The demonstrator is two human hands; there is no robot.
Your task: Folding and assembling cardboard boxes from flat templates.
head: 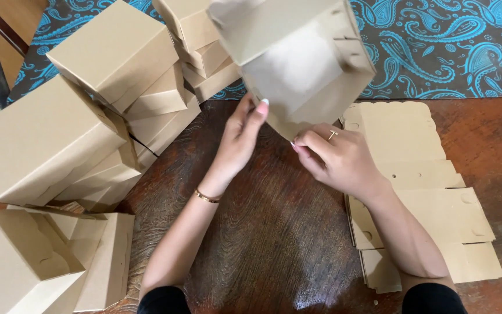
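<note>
Both hands are lifted over the dark wooden bench (274, 232) and hold one half-folded cardboard box (297, 58) up, close to the camera, so it looks large and a little blurred. The left hand (240, 136) has its fingers stretched and pressed against the lower left edge of the box. The right hand (335, 157), with a ring on one finger, pinches the bottom corner between thumb and fingers. So both hands are closed on the same box, one at each side; I think this grip keeps the walls steady while the flaps with their slots, seen on the right side of the box, stand free.

Under the right forearm lies a stack of flat box blanks (431, 197), not yet folded, just beside the hands where they are easy to take. On the left side, well apart from the blanks, stands a pile of finished boxes (82, 122), all closed and leaning on each other; what is inside them cannot be seen. More closed boxes (204, 52) are stacked behind the held one. Near the lower left corner one open box (24, 261) shows its inside, and it looks empty. A cloth with blue paisley pattern (448, 46) covers the far part.
</note>
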